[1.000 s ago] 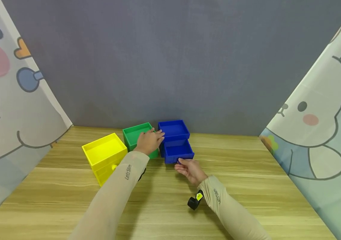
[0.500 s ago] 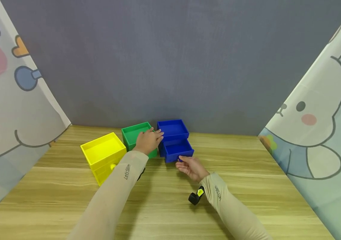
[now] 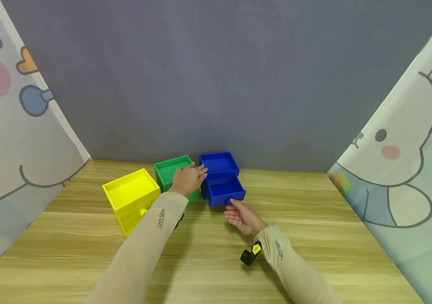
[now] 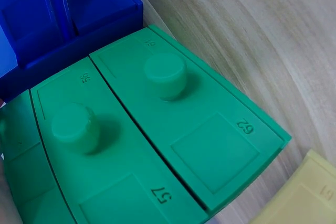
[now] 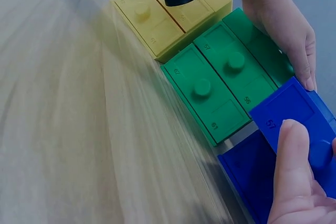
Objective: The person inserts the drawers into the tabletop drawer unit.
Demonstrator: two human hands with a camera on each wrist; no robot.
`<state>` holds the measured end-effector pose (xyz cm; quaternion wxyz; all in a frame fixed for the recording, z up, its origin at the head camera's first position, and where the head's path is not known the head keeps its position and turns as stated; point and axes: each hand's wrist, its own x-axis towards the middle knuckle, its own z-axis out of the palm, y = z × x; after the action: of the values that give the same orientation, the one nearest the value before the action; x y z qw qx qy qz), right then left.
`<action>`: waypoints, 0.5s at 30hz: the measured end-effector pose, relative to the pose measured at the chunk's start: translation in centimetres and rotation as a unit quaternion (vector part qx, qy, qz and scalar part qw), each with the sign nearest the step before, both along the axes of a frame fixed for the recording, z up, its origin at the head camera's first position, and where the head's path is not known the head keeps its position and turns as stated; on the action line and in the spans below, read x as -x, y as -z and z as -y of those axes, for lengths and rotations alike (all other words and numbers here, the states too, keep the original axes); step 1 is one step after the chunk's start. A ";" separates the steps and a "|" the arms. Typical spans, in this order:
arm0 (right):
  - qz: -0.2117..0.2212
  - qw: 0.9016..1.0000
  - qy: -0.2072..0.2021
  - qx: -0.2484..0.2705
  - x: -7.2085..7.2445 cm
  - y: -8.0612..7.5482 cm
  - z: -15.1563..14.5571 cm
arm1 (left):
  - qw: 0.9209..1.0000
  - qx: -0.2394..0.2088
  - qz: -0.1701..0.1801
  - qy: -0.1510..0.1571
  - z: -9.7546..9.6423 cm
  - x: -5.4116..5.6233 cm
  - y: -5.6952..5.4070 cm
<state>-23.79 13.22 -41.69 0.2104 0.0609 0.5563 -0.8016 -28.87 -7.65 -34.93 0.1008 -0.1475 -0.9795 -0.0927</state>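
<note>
A blue drawer box (image 3: 219, 164) stands by the back wall, with a lower drawer (image 3: 219, 201) pulled partly out toward me. My right hand (image 3: 244, 217) is at the drawer's round knob (image 3: 228, 202). In the right wrist view, one fingertip (image 5: 292, 135) lies on one side of the knob and another digit shows on its far side. My left hand (image 3: 187, 179) reaches over the green drawer box (image 3: 168, 169), its fingers extended to the left edge of the blue box. The compartments I can see into hold nothing. The left wrist view shows several shut green drawers with knobs.
A yellow drawer box (image 3: 130, 192) stands angled at the left, partly behind my left sleeve (image 3: 151, 236). All stand on a wood-grain table (image 3: 208, 266). A grey wall (image 3: 216, 76) rises behind, with cartoon-printed panels at both sides. A black camera (image 3: 252, 253) is on my right wrist.
My right hand has shifted slightly right, so more of the knob shows beside the fingertips. The blue drawer remains pulled out. My left hand keeps its place on the box.
</note>
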 end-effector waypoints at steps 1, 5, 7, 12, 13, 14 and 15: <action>-0.001 1.000 -0.001 0.002 0.0 0.0 0.0 | 1.000 0.000 0.000 -0.001 0.0 0.0 0.0; -0.003 1.000 -0.003 0.014 0.0 -0.1 -0.1 | 1.000 -0.001 0.001 -0.002 0.0 0.0 0.0; -0.004 1.000 -0.001 0.023 0.1 -0.1 0.0 | 1.000 -0.001 0.000 0.000 0.0 0.0 0.0; -0.014 0.999 0.020 0.035 0.2 -0.2 0.5 | 1.000 -0.008 0.002 0.003 0.0 0.0 0.0; -0.019 0.999 0.025 0.034 0.2 -0.2 0.7 | 1.000 -0.010 0.003 0.003 0.0 0.0 0.0; -0.023 0.999 0.032 0.032 0.2 -0.2 0.8 | 1.000 -0.010 0.003 0.003 0.0 0.0 -0.1; -0.028 0.998 0.040 0.031 0.3 -0.2 1.0 | 1.000 -0.008 0.002 0.003 0.0 0.0 -0.1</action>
<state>-24.08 12.25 -41.51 0.1639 0.0543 0.5343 -0.8275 -28.89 -7.64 -34.86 0.0996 -0.1493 -0.9786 -0.1012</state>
